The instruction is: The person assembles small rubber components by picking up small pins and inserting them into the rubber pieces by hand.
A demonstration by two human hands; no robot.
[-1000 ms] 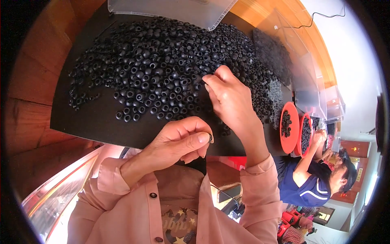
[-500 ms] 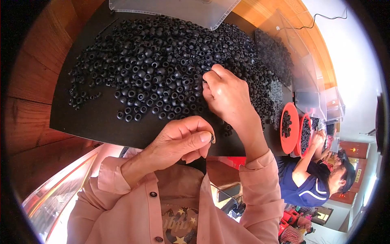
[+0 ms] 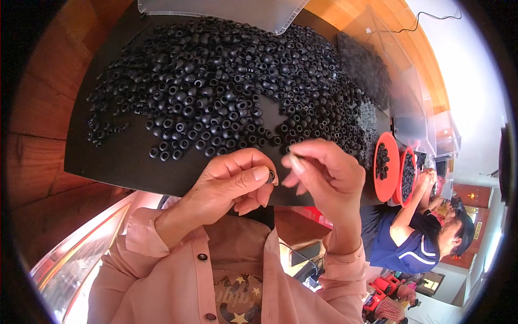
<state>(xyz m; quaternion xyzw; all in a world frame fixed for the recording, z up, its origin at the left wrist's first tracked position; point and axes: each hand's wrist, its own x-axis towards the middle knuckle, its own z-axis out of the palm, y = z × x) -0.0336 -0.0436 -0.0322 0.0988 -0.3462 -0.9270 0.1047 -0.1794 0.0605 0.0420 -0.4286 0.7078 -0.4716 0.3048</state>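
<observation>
A small black ring-shaped part (image 3: 271,176) is pinched between the thumb and index finger of my left hand (image 3: 229,183), its round opening showing at the fingertips. Just to the right, my right hand (image 3: 333,175) has thumb and index finger pressed together; whatever they hold, if anything, is too small and blurred to name. Both hands hover above the near edge of a dark tabletop (image 3: 127,170). Beyond them spreads a wide heap of black rounded parts with holes (image 3: 199,92), with smaller black rings (image 3: 318,119) toward its right.
Two red dishes (image 3: 385,186) (image 3: 403,193) with black parts stand at the right. Clear plastic bins (image 3: 413,102) line the right side, and a translucent tray (image 3: 226,13) lies at the far edge. A person in a dark blue shirt (image 3: 402,237) works farther right.
My right hand has come back from the heap toward me, beside my left hand, uncovering a gap among the parts. My left hand has shifted slightly left, still holding the ring-shaped part.
</observation>
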